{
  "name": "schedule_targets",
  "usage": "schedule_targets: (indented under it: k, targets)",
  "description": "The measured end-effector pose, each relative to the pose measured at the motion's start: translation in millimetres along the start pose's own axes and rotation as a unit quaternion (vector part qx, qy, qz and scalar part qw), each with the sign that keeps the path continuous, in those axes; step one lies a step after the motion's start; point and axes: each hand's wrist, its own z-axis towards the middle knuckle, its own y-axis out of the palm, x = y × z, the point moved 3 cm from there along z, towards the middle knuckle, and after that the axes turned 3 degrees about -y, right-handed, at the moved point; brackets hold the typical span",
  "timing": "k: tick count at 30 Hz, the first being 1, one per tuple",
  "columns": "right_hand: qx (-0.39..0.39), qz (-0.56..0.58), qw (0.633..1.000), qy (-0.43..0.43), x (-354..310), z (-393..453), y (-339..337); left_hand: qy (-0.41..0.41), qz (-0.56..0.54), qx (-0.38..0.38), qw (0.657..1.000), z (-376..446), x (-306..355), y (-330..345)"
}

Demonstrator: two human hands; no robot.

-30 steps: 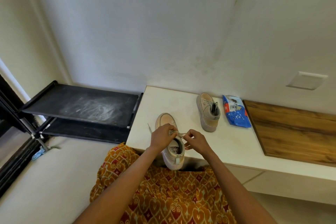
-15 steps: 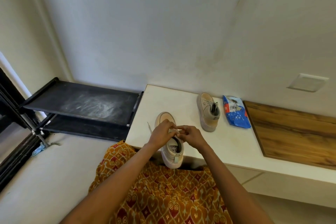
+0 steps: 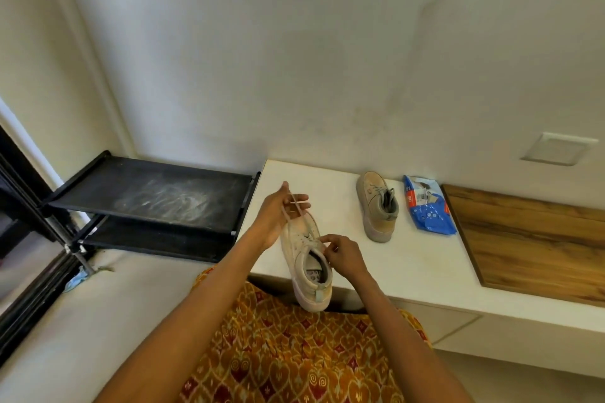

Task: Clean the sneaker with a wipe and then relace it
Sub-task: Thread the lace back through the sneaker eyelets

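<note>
While the near sneaker (image 3: 302, 258) sits at the front edge of the white bench top (image 3: 409, 258), heel poking out over the edge toward the person's patterned lap (image 3: 294, 353), both hands are on its lace! The left hand (image 3: 278, 216) is up beyond the toe, toward the bench's left edge, thumb and fingers pinched on a run of pale shoelace (image 3: 296, 211) that stretches taut from the eyelets up to those fingertips. The right hand (image 3: 343, 253) is tucked in at the sneaker's right side, right by the collar, fingers curled and pinching the lace at the upper eyelets. The sneaker points away from the person, toe toward the wall, opening facing the camera.

Over toward the back edge of the bench top, there's the second sneaker (image 3: 376, 206), standing upright, toe to the wall, its laces in place. Just beside it on the right lies a blue wipes packet (image 3: 429, 206), crumpled, close to the wooden panel (image 3: 530, 245) that covers the bench's right end. Off the left edge of the bench, a black shelf rack (image 3: 157, 196) stands against the wall, its top tier smeared with pale dust.
</note>
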Motion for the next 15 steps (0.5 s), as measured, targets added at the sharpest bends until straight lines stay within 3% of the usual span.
schedule_targets:
  k: [2, 4, 9, 15]
  targets:
    - [0.002, 0.007, 1.0, 0.001, 0, -1, 1, 0.007, -0.141, 0.033, 0.989, -1, 1, -1]
    - [0.002, 0.011, 1.0, 0.004, 1, -2, 1, 0.031, -0.158, 0.077, 0.984, -1, -1, -4]
    - [-0.001, 0.003, 1.0, 0.006, 3, -3, 4, 0.095, 0.069, 0.098, 0.988, -5, -10, -9]
    - [-0.005, 0.002, 1.0, 0.003, 3, -2, 3, 0.141, 0.246, -0.024, 0.959, -10, -14, -9]
